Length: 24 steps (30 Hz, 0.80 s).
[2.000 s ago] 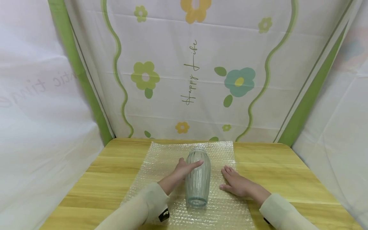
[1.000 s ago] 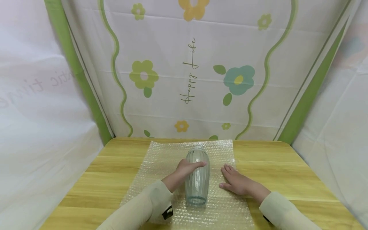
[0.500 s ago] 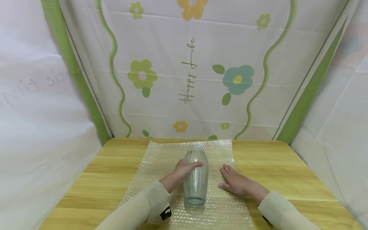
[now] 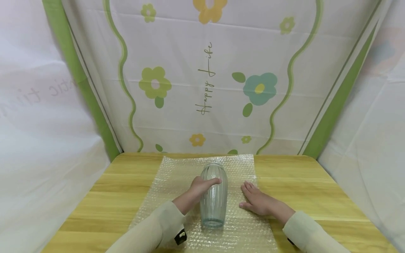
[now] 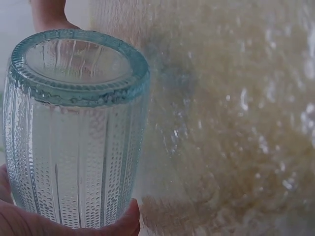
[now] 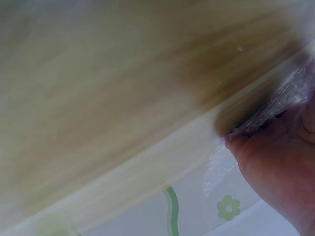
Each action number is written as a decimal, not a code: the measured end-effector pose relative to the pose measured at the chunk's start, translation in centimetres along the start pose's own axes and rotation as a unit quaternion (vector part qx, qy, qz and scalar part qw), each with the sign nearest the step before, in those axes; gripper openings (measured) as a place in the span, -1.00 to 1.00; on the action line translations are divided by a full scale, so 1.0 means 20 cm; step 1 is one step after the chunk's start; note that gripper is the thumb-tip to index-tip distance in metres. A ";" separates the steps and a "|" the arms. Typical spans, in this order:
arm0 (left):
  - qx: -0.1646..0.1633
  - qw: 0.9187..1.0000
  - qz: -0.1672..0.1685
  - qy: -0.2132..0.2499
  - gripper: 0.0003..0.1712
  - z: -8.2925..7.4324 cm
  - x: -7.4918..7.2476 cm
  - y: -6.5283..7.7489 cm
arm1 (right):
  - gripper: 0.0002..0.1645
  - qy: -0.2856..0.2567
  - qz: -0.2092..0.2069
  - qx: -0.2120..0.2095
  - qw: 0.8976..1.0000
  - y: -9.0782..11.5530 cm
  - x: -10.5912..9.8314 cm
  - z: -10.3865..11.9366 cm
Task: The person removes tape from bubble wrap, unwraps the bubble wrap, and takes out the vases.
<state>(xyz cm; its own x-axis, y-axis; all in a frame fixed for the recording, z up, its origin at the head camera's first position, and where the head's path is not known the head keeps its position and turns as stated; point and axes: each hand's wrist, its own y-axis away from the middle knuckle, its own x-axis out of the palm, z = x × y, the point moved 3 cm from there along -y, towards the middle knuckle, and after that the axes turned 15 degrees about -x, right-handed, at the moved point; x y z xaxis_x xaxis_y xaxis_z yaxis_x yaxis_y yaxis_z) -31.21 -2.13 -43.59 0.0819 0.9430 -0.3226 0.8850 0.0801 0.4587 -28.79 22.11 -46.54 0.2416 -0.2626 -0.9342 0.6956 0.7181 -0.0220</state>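
Cream long sleeves (image 4: 158, 225), black tags at cuffs.

Under my left fingers (image 4: 212, 181) the vase (image 4: 213, 196) is pale blue-green glass, ribbed and dotted. Beneath my fingers the bubble wrap (image 4: 177, 175) is clear and pebbled, over a honey-yellow striped wooden desk (image 4: 104, 207). Beyond them, a white curtain (image 4: 202, 70) with green, yellow and teal flowers.
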 end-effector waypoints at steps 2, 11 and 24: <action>0.004 1.000 0.001 0.000 0.25 0.00 0.00 0.01 | -0.03 0.002 0.001 0.000 1.000 0.00 0.00 0.00; 0.058 0.997 -0.009 0.051 -0.11 -0.05 -0.04 0.05 | -0.03 -0.002 -0.002 -0.009 1.000 0.00 0.00 0.01; 0.123 0.986 -0.073 0.087 0.06 -0.12 -0.11 0.10 | -0.02 -0.005 -0.007 -0.034 0.999 0.00 0.00 0.00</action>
<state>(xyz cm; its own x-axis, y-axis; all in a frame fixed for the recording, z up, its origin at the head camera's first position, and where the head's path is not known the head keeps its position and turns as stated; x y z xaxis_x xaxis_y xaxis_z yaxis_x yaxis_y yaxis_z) -30.68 -3.34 -40.00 -0.1153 0.9701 -0.2134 0.9675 0.1584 0.1973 -28.66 22.08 -46.57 0.2392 -0.2794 -0.9299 0.6521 0.7558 -0.0593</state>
